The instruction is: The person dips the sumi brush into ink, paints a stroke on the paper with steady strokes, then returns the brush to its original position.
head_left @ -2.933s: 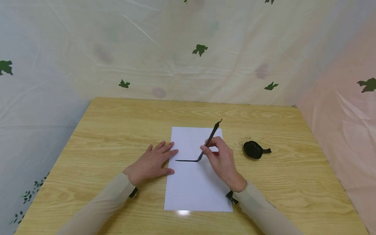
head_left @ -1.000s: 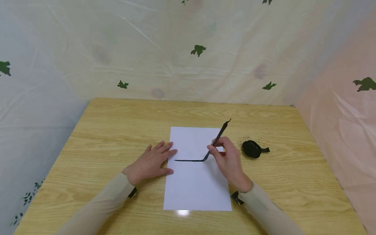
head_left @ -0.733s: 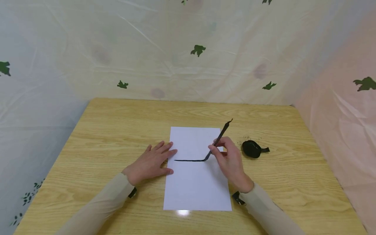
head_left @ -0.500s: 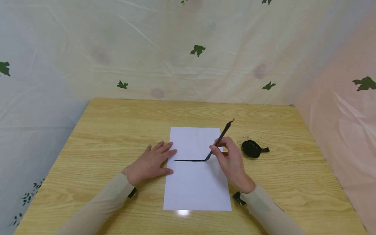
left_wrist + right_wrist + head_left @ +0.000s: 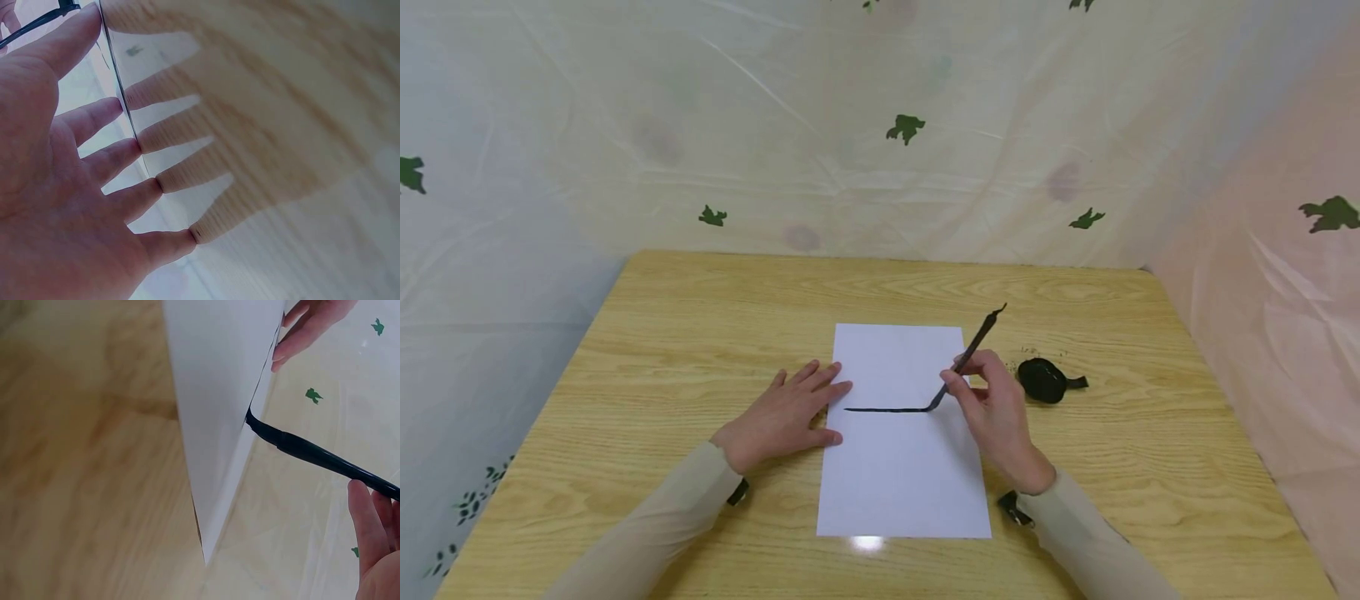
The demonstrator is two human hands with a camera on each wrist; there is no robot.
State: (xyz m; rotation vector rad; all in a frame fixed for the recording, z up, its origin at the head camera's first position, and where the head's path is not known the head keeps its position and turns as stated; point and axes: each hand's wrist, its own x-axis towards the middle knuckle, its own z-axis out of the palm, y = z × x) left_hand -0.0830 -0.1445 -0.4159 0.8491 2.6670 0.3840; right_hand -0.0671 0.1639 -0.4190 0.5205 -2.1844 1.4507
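Observation:
My right hand (image 5: 996, 417) pinches a black paintbrush (image 5: 973, 346) between thumb and fingers, its handle leaning up to the right. The bent bristle tip touches the white paper (image 5: 902, 483) at the right end of a thin, level black line (image 5: 883, 410). In the right wrist view the brush (image 5: 319, 455) shows its bristles pressed sideways on the sheet. My left hand (image 5: 782, 421) lies with fingers spread, its fingertips and thumb on the paper's left edge. The left wrist view shows the left palm (image 5: 69, 187) from below, fingertips against the tabletop.
A small black dish (image 5: 1042, 381) with a short handle stands right of the paper, dark specks on the wood behind it. The wooden table (image 5: 700, 317) ends at a pale curtain (image 5: 805, 125) with green leaf shapes, which also hangs along both sides.
My right hand has slid the brush to the right, and the black line has grown longer behind its tip. My left hand has stayed in place on the paper's edge.

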